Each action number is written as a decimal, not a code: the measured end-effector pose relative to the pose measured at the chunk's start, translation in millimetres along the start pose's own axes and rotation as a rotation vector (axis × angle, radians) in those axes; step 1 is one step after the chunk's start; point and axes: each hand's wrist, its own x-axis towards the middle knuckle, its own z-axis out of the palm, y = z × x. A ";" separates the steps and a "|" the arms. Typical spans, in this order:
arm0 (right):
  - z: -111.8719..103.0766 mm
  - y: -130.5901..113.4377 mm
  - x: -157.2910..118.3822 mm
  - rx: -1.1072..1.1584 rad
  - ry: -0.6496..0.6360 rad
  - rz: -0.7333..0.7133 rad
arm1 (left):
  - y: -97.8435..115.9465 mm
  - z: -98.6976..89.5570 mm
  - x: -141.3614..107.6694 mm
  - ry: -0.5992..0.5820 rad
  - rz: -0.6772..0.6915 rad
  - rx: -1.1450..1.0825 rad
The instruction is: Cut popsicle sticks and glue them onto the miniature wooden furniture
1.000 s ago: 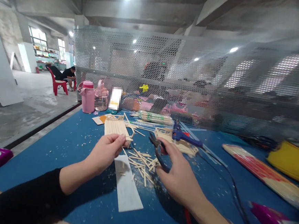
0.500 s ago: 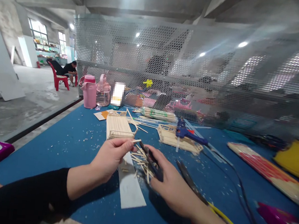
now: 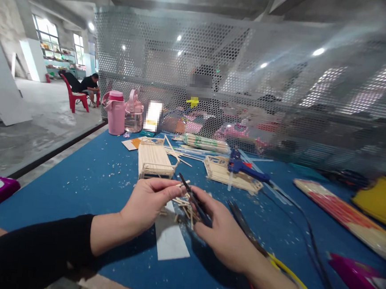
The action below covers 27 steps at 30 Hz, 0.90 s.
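My left hand (image 3: 153,199) is closed, pinching a short pale wooden stick (image 3: 180,185) between thumb and fingertips. My right hand (image 3: 218,226) is wrapped round a dark pointed cutting tool (image 3: 193,199); whether it is scissors or a knife I cannot tell. Its tip stands at the end of the stick. Below both hands, short cut stick pieces (image 3: 185,210) lie heaped beside and over a white strip of card (image 3: 172,241). Just beyond my left hand stands a small bed-like frame of sticks (image 3: 155,159).
A blue glue gun (image 3: 244,167) rests on a second stick frame (image 3: 217,175). Behind lie a bundle of sticks (image 3: 206,143) and loose sticks. Pliers with dark jaws (image 3: 240,219) lie beside my right forearm. A pink flask (image 3: 116,114) stands at the back left, before a perforated metal screen (image 3: 172,71).
The stick and my left fingertips have shifted slightly right, and the tool's tip now points up past the stick's end. The whole view has tilted a little.
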 end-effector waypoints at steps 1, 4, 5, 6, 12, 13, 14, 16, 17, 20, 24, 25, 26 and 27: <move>-0.2 -0.3 0.1 0.001 -0.005 0.004 | 0.1 0.1 -0.4 0.001 -0.001 0.011; -0.5 0.8 -0.5 0.006 -0.007 0.011 | -0.3 -0.1 -1.3 0.007 0.001 0.060; -0.4 1.4 -0.8 0.015 -0.008 0.009 | -0.6 -0.3 -1.5 0.007 0.001 0.076; -0.4 2.0 -1.2 0.025 -0.007 0.006 | -0.9 -0.6 -1.6 0.007 0.000 0.087; -1.1 -2.4 -0.6 0.047 0.002 -0.019 | -2.6 -3.8 -2.5 -0.046 0.025 0.190; -1.7 -4.2 -0.2 0.050 0.000 -0.027 | -2.7 -4.7 -3.0 -0.065 0.054 0.215; -2.3 -6.1 0.3 0.054 -0.004 -0.034 | -2.8 -5.7 -3.7 -0.091 0.088 0.253; -3.5 -9.4 0.9 0.063 -0.022 -0.040 | -2.9 -7.7 -5.4 -0.152 0.171 0.389; -3.9 -10.6 1.2 0.065 -0.031 -0.038 | -2.9 -8.6 -6.3 -0.178 0.213 0.475; -4.3 -12.0 1.4 0.052 -0.052 -0.023 | -3.6 -10.2 -7.6 -0.208 0.299 0.697; -2.8 -9.4 1.8 0.006 -0.069 -0.031 | -6.1 -10.1 -6.0 -0.193 0.240 0.780; -1.9 -8.5 1.9 -0.015 -0.064 -0.037 | -6.9 -10.1 -5.2 -0.199 0.210 0.775; -0.9 -7.5 2.0 -0.039 -0.053 -0.043 | -7.9 -10.2 -4.3 -0.205 0.185 0.769; 0.4 -6.6 2.0 -0.065 -0.043 -0.050 | -8.8 -10.5 -3.3 -0.208 0.167 0.766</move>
